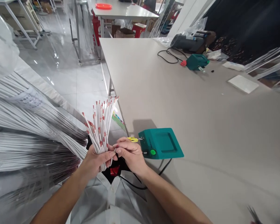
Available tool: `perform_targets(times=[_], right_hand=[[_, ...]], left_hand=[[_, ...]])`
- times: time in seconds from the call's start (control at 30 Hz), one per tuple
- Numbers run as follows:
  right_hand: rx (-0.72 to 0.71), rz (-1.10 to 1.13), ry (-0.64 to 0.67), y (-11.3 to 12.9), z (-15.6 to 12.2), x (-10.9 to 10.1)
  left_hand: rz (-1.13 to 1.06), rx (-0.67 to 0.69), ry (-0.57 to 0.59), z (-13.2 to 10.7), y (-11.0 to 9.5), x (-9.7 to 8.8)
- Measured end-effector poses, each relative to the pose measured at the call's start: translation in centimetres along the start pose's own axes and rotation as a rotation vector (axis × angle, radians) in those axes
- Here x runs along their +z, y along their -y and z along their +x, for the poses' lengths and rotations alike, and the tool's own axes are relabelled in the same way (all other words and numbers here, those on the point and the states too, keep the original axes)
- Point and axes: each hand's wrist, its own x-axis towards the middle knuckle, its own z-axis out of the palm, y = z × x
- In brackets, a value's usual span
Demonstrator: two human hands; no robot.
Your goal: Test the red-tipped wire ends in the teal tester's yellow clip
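A bundle of white wires (98,130) with reddish copper-coloured ends stands upright in my left hand (95,160), whose fingers wrap round its lower part. My right hand (132,155) is beside it, thumb and forefinger pinched at the bundle's right edge near the left thumb. What the pinch holds is too small to make out. Just right of my right hand sits a green device (162,143) with a round green button (153,152). A yellow clip (133,139) is attached at the device's left side, partly behind my right fingers.
Long bundles of grey-white wires (32,115) hang at my left. The grey table (196,118) carries a second green device (197,62), a dark motor-like machine (189,42) and a white block (243,83). A black cable (136,188) loops near my lap. A metal rack (77,34) stands beyond.
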Motion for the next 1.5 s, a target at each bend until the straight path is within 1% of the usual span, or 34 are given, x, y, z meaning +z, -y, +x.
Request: perform_targets(times=[0.13, 0.17, 0.2, 0.23, 0.27, 0.37, 0.4, 0.47, 0.53, 0.63, 0.77, 0.9, 1.03, 1.27, 1.4, 1.5], right_hand=[[0.234, 0.309, 0.003, -0.8, -0.6, 0.4], [0.271, 0.334, 0.008, -0.9, -0.7, 0.3], [0.276, 0.323, 0.014, -0.9, -0.7, 0.1], [0.242, 0.270, 0.028, -0.8, -0.7, -0.1], [0.170, 0.180, 0.047, -0.6, -0.7, -0.4], [-0.138, -0.192, 0.117, 0.7, -0.6, -1.4], [-0.216, -0.302, 0.126, 1.1, -0.6, -1.6], [-0.313, -0.467, 0.098, 1.8, -0.5, -1.6], [-0.340, -0.566, 0.031, 1.9, -0.4, -1.2], [-0.275, -0.609, -0.011, 1.5, -0.2, -0.4], [-0.169, -0.620, 0.026, 1.2, -0.2, 0.1], [-0.146, -0.707, 0.017, 1.3, -0.4, 0.4], [-0.143, -0.702, -0.008, 1.4, -0.4, 0.7], [-0.054, -0.708, -0.036, 1.3, -0.6, 1.2], [-0.007, -0.670, -0.112, 0.7, -0.8, 1.5], [0.041, -0.553, -0.152, 0.1, -0.8, 1.5]], left_hand=[[0.108, 0.023, 0.007, 0.2, 0.4, 0.0], [0.130, 0.026, 0.008, 0.3, 0.6, 0.0], [0.148, 0.027, 0.010, 0.4, 0.7, 0.0], [0.162, 0.025, 0.010, 0.6, 0.9, -0.1], [0.176, 0.020, 0.001, 0.7, 1.0, -0.2], [0.188, 0.013, -0.080, 1.1, 1.2, -0.5], [0.181, 0.021, -0.111, 1.2, 1.2, -0.6], [0.167, 0.042, -0.149, 1.3, 1.1, -0.5], [0.161, 0.053, -0.159, 1.2, 0.8, -0.3], [0.174, 0.025, -0.150, 1.0, 0.6, 0.2], [0.208, 0.034, -0.102, 1.0, 1.1, 0.3], [0.302, 0.082, -0.103, 1.2, 1.9, -0.3], [0.345, 0.116, -0.106, 1.2, 1.9, -0.5], [0.333, 0.070, -0.144, 1.2, 2.3, -0.7], [0.337, 0.072, -0.130, 1.1, 1.8, -0.8], [0.262, 0.032, -0.093, 0.9, 0.9, -0.9]])
